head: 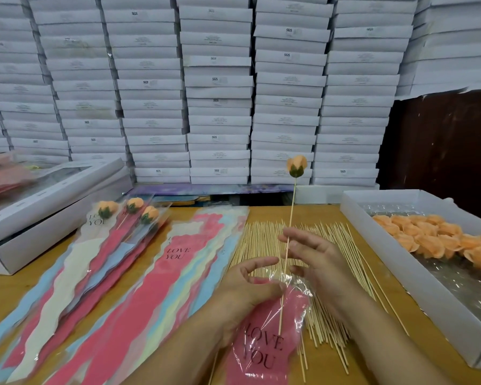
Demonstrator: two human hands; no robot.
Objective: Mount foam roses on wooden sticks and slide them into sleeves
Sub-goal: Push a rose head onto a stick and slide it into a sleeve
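An orange foam rose (pixel 296 165) sits on top of a thin wooden stick (pixel 290 226) that stands nearly upright. My right hand (pixel 320 262) pinches the stick at mid-height. The stick's lower end is inside the mouth of a pink "LOVE YOU" sleeve (pixel 264 343). My left hand (pixel 245 295) holds the sleeve's clear top edge open with curled fingers. Loose sticks (pixel 261 237) lie spread on the table under both hands. Three sleeved roses (pixel 134 209) lie at the back left.
Flat pink, blue and cream sleeves (pixel 128 287) fan across the left of the wooden table (pixel 395 307). A white tray (pixel 372 240) at the right holds several orange rose heads (pixel 439 237). White boxes (pixel 53 190) sit at left; stacked boxes (pixel 220 87) form the back wall.
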